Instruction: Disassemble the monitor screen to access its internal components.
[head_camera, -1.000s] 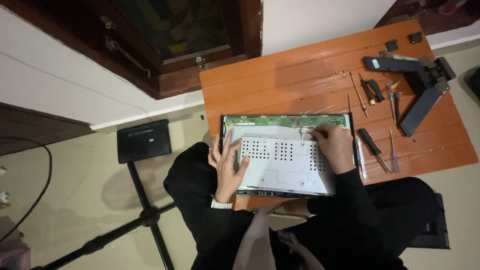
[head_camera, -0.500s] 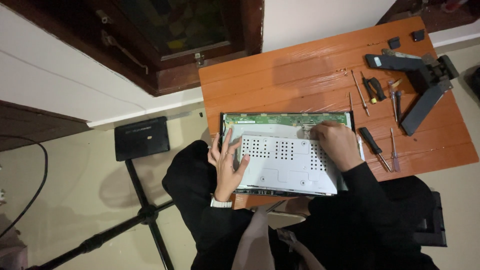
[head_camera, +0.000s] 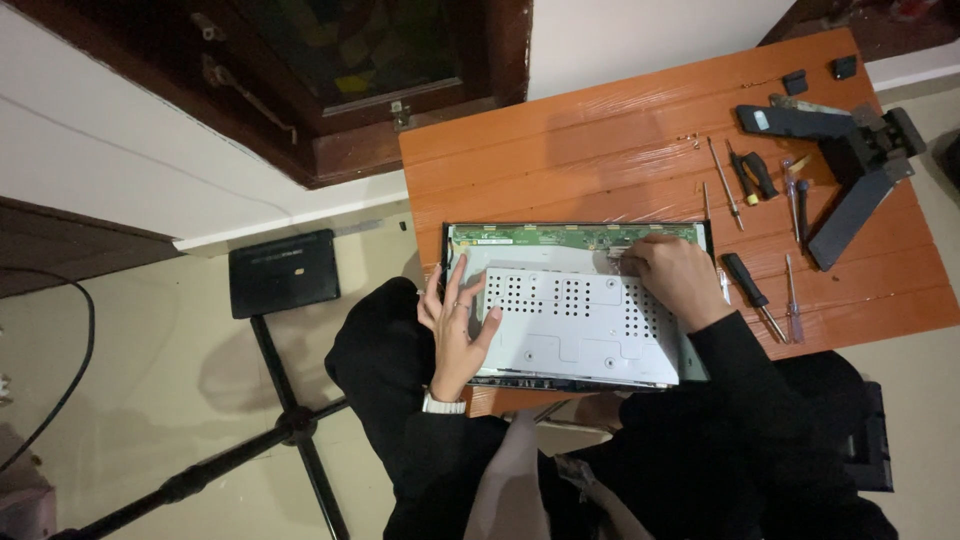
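Hands on an opened flat panel, seen from above. The left hand (head_camera: 455, 325) lies flat and released on the left edge of the panel (head_camera: 575, 310), fingers spread and pointing away from the person, the thumb resting on the perforated metal shield (head_camera: 570, 320); it grasps nothing. The panel lies face down on the orange worktop (head_camera: 600, 140), directly ahead of the person, its long axis running left to right across the body, so that each hand meets its own end of it. A green circuit strip (head_camera: 540, 237) runs along the far edge. The right hand (head_camera: 675, 280) rests curled over the upper right corner of the shield, beside that strip; its fingertips are turned under, and whether they pinch a small part, a connector or nothing cannot be told. The right hand is the nearer to the tools, which lie just beyond the panel's right end: a black-handled screwdriver (head_camera: 750, 285) closest, then thin drivers and picks (head_camera: 792, 205), a yellow-and-black tool (head_camera: 748, 178), and further right a dark stand with its arm (head_camera: 850, 160). Two small dark blocks (head_camera: 820, 75) sit at the far corner. The panel's near edge overhangs the lap and is partly covered by the dark sleeves; screws or fasteners on the shield are too small to make out. On the floor to the left stand a tripod (head_camera: 290, 425) and a dark flat box (head_camera: 280, 270).
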